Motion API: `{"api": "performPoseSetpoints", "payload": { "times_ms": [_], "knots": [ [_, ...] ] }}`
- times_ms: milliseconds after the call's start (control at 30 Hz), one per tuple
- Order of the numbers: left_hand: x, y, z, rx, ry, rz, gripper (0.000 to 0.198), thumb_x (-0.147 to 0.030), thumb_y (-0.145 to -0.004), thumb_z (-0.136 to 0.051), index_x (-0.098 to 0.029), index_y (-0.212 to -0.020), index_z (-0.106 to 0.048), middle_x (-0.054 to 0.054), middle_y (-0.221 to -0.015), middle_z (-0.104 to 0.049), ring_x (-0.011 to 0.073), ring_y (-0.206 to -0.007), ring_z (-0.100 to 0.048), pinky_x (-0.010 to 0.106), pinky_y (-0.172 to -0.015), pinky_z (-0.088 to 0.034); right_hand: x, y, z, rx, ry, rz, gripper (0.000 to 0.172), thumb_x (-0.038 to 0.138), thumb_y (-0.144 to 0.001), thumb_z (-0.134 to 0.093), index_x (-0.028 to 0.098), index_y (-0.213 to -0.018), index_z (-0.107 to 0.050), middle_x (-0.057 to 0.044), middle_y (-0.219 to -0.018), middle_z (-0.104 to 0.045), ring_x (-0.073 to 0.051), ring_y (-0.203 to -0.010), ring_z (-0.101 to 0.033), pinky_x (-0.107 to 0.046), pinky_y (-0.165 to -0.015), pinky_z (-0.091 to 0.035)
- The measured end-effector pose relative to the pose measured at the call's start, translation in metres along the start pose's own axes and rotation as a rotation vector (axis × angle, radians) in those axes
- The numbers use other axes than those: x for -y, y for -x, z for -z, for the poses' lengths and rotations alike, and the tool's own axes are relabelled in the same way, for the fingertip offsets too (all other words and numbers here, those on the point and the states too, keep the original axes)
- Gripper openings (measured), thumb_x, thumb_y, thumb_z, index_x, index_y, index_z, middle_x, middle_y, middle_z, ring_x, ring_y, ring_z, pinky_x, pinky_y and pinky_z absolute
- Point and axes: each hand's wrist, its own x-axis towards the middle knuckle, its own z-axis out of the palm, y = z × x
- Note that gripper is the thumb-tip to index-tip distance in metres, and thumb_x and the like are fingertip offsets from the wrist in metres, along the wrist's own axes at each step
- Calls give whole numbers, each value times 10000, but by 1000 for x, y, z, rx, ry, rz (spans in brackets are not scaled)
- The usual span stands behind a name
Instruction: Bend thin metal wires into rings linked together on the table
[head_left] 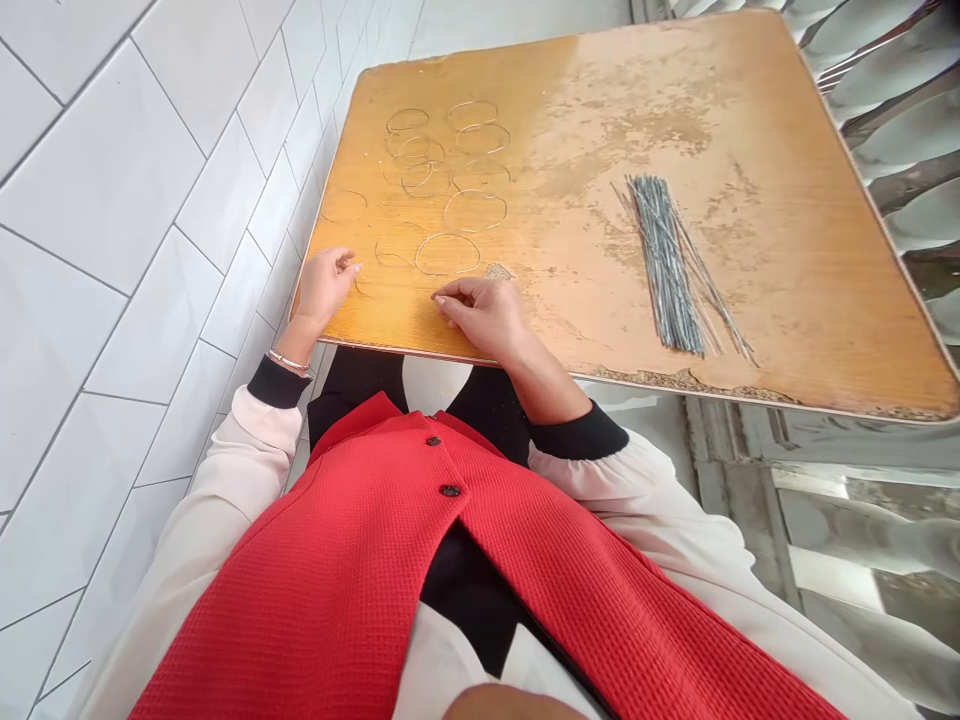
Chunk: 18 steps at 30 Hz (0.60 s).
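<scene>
The right hand [484,315] is pinching narrowly, any thin wire held unclear, beside wire rings [448,254], while the left hand [324,285] is resting open on the worn wooden tabletop [570,130].

No legible text, labels, numbers or signs anywhere.

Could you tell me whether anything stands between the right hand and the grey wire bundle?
Nothing visible does; only the worn orange wooden tabletop separates the right hand from the bundle of thin grey metal wires.
</scene>
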Motion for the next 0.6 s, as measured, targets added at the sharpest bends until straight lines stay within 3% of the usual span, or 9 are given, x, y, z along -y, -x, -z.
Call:
{"api": "performPoseSetpoints", "payload": {
  "times_ms": [200,367,467,600],
  "knots": [
    [3,16,8,-40,-128,-255,373,-395,-963,-593,-182,-1269,-615,137,-1339,-654,240,-1279,-621,412,-1132,-467,0,-1,-8,-70,170,285,299,253,-893,-530,215,-1087,-754,-123,-1104,-745,-283,-954,-698,-473,-866,-563],
    [-8,30,0,109,-275,-405,568,-526,-964,-540,-184,-1417,-510,179,-1580,-450,303,-1519,-375,496,-1253,-297,3,-3,-18,26,321,510,474,251,-941,-483,242,-1399,-603,-130,-1459,-592,-369,-1357,-511,-646,-1099,-421],
    [-8,29,-9,197,-321,-427,634,-543,-962,-528,-181,-1476,-448,192,-1634,-360,321,-1556,-297,527,-1261,-263,0,-3,-26,79,355,536,496,283,-956,-465,192,-1431,-575,-150,-1482,-571,-381,-1408,-461,-671,-1120,-394],
    [-4,26,-9,191,-308,-439,545,-491,-1000,-470,-202,-1462,-461,169,-1599,-422,302,-1530,-348,522,-1248,-291,-7,-4,-25,23,342,486,475,286,-973,-421,191,-1404,-599,-150,-1437,-605,-369,-1335,-524,-638,-1091,-437]
  ]
}}
